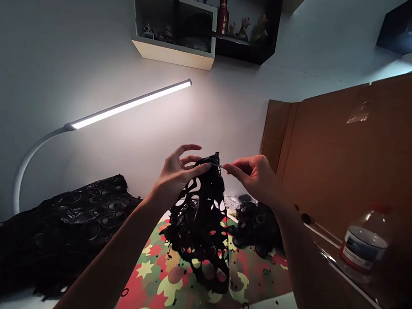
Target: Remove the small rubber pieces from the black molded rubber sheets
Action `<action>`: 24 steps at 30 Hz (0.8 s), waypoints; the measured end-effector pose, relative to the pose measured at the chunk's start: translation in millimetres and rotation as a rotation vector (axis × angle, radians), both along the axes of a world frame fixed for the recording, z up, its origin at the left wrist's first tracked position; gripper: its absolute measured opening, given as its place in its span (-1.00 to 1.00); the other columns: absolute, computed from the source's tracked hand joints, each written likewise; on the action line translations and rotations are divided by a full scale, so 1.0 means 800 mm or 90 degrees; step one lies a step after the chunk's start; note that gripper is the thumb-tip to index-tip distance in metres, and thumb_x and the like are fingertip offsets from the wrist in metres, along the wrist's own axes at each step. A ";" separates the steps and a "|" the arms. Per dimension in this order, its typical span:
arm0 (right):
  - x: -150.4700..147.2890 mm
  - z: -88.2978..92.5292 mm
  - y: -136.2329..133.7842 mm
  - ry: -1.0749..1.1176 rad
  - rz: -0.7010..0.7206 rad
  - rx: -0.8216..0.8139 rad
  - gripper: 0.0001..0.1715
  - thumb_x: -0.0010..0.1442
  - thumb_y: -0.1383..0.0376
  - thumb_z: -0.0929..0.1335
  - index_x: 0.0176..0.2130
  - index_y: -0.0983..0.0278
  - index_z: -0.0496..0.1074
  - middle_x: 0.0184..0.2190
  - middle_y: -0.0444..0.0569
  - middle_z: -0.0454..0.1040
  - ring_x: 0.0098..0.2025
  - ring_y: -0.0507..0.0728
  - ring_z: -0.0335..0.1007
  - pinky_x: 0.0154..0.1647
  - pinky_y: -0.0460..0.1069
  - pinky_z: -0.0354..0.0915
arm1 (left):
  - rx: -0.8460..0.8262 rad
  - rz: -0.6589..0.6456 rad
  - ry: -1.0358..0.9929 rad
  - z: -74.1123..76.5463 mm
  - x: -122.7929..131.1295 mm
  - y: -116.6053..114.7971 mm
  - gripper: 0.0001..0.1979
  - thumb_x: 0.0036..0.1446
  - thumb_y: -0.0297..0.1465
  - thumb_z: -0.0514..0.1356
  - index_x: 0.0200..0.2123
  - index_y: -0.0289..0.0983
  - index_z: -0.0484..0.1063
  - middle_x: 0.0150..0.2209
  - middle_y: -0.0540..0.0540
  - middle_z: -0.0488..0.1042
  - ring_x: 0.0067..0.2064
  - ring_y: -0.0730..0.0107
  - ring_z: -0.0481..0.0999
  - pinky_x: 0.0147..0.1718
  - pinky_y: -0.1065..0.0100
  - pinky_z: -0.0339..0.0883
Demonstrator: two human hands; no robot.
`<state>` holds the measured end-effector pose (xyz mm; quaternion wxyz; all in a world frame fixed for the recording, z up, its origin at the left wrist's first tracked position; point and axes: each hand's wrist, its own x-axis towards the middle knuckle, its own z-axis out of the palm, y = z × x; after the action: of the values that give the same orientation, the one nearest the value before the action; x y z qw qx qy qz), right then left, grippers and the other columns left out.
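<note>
A black sheet with cut-out holes [203, 222] hangs from my two hands above a mat printed with coloured stars [164, 286]. My left hand [178, 171] pinches the sheet's top edge with thumb and forefinger, the other fingers raised. My right hand [253, 173] is closed in a pinch on a thin pale piece [218, 166] at the top of the sheet, too small to name.
A pile of black punched sheets [68, 224] lies at the left, and black rings [257, 222] are heaped at the right. A lit desk lamp [130, 103] arches overhead. A cardboard box [354, 159] and a plastic bottle [362, 247] stand at the right. Wall shelves [174, 25] hold figurines.
</note>
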<state>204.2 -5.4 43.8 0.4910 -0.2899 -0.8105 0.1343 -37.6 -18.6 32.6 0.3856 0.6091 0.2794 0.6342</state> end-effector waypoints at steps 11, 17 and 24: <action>0.000 -0.001 -0.008 -0.094 -0.065 0.101 -0.33 0.39 -0.25 0.44 -0.36 0.24 0.70 -0.64 -0.20 0.19 -0.51 0.01 -0.07 -0.42 0.04 -0.02 | -0.081 -0.073 0.082 0.004 0.000 -0.001 -0.54 0.12 -0.12 0.53 0.02 -0.17 0.64 -0.17 -0.13 0.63 -0.28 0.32 0.61 -0.36 0.34 0.46; -0.007 -0.002 -0.013 -0.192 -0.083 0.148 -0.38 0.46 -0.19 0.41 -0.38 0.18 0.66 -0.63 -0.22 0.12 -0.49 0.04 -0.16 -0.37 0.06 -0.02 | -0.046 0.009 0.132 0.002 0.002 -0.001 -0.47 0.00 -0.14 0.61 0.01 -0.18 0.63 -0.37 -0.03 0.52 -0.37 0.35 0.55 -0.36 0.29 0.38; -0.012 -0.001 -0.019 -0.248 -0.054 0.154 -0.34 0.49 -0.15 0.39 -0.45 0.22 0.60 -0.64 -0.22 0.14 -0.51 0.02 -0.16 -0.38 0.04 -0.06 | 0.015 0.185 0.127 -0.006 -0.009 0.018 -0.35 0.04 -0.27 0.56 0.18 -0.18 0.51 -0.37 -0.06 0.61 -0.29 0.22 0.65 -0.27 0.24 0.50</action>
<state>195.0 -21.0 42.8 0.3618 -0.2832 -0.8872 -0.0427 -45.1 -4.6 27.5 0.2528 0.6265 0.3940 0.6232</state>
